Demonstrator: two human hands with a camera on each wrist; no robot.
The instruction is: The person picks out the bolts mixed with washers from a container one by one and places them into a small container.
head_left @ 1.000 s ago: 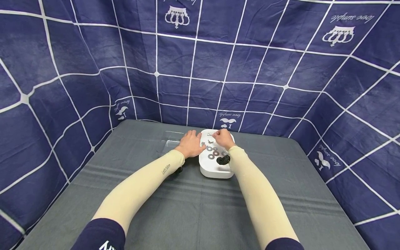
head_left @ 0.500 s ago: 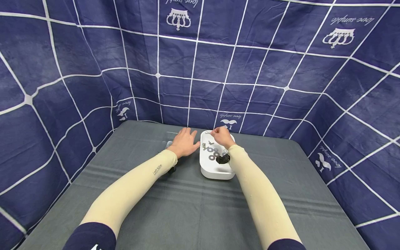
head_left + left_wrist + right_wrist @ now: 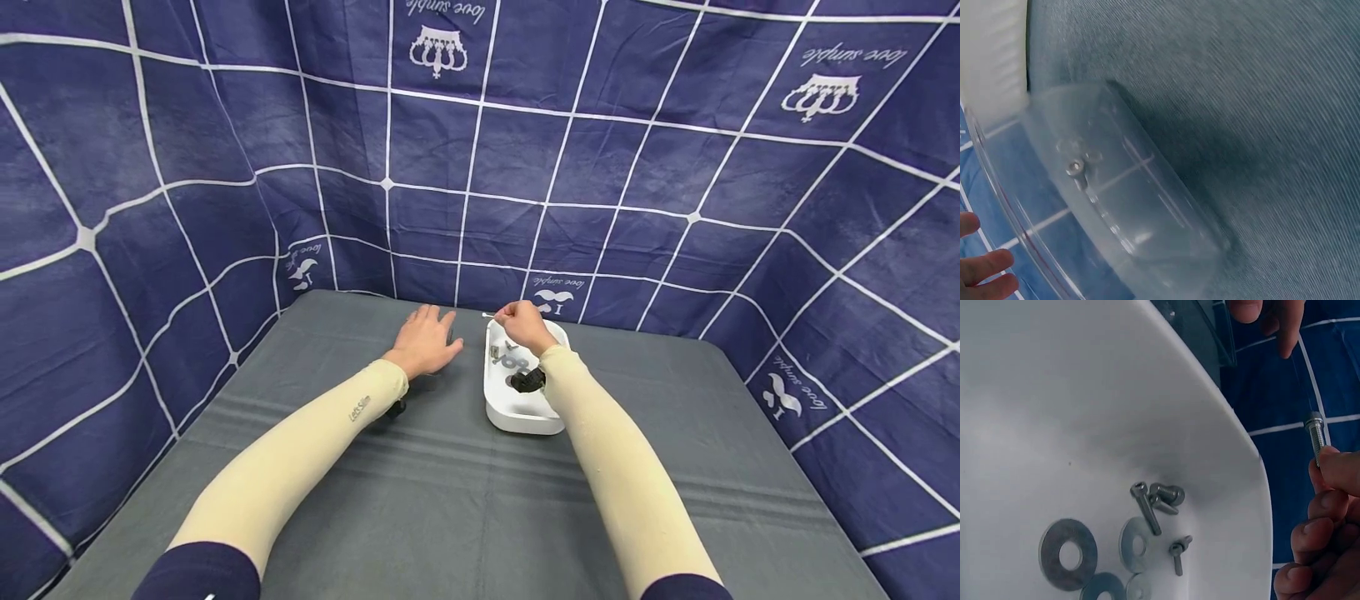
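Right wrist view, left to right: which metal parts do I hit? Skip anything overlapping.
Leftmost large washer → long bolt → small screw → bolt pinched upright by the right hand. Overlapping pieces left out.

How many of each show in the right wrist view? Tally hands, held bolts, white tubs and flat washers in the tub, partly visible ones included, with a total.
Hands: 2 (left hand, right hand)
Held bolts: 1
White tubs: 1
Flat washers: 4
Total: 8
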